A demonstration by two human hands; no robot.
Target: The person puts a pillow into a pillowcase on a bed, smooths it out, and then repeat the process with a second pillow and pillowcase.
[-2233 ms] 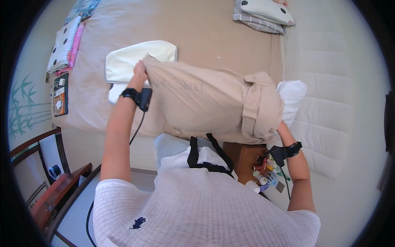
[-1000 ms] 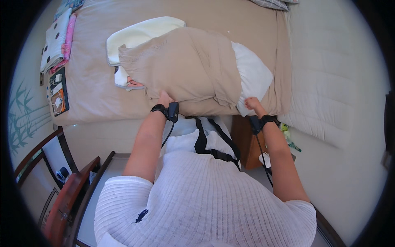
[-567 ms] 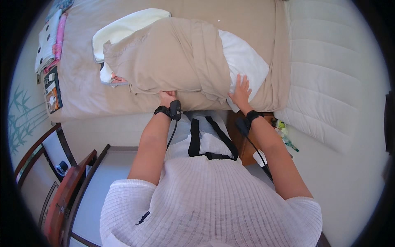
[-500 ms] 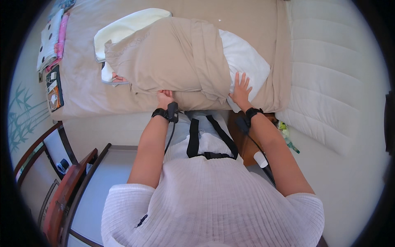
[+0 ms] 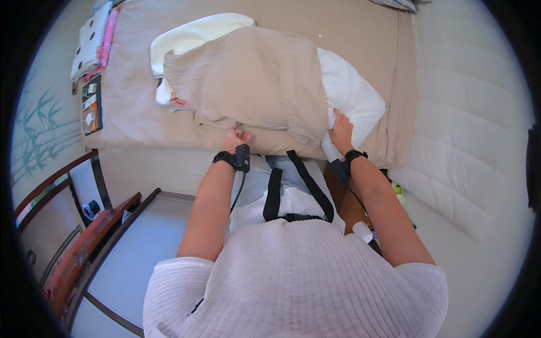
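A white pillow (image 5: pixel 360 93) lies on the bed, partly inside a beige pillowcase (image 5: pixel 248 79); its bare end sticks out at the right. My left hand (image 5: pixel 234 139) is closed, fingers curled, pinching the near edge of the pillowcase. At the pillow's near side, by the pillowcase's opening, my right hand (image 5: pixel 341 132) has its fingers bunched around the white pillow. How much of the pillow is inside the case is hidden by the cloth.
The pillow rests on a beige bed sheet (image 5: pixel 129 118). Behind it lies a cream padded piece (image 5: pixel 194 36). Folded fabrics (image 5: pixel 93 42) and a dark tray with small items (image 5: pixel 92 107) line the left edge. A wooden chair (image 5: pixel 93 239) stands at lower left; a white padded panel (image 5: pixel 456 118) is at right.
My right hand has gone from spread flat on the pillow to gripping it. My left hand has turned slightly, still at the pillowcase edge. The whole view has shifted a little.
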